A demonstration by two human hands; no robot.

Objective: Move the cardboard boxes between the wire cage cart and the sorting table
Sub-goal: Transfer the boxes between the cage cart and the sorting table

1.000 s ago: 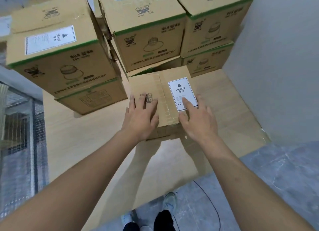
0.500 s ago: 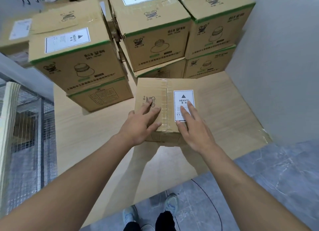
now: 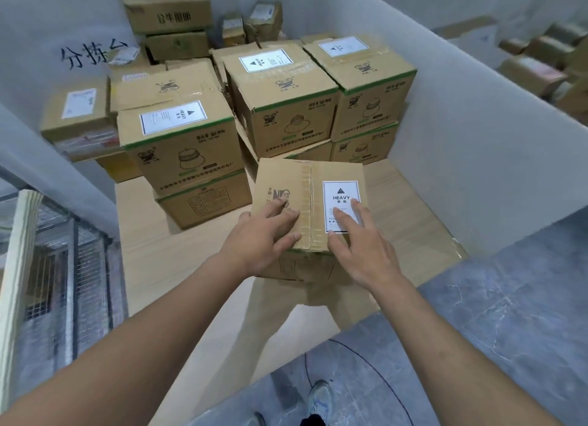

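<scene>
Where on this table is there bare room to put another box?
Bare table lies left of the nearest box, before the left stack, and in a strip between that box and the grey wall. The back is crowded with stacked boxes.

Taped brown cardboard box (image 3: 286, 177) on pale wooden counter (image 3: 178, 260); stacked printed cardboard boxes (image 3: 191, 158) behind; grey wire cage cart (image 3: 86, 266) at left.

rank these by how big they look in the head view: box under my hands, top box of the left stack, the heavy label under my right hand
1-2. nearest box and left stack's top box: they look about alike; the first is closer to the camera, so no ranking between them
3. HEAVY label: clearly smallest
</scene>
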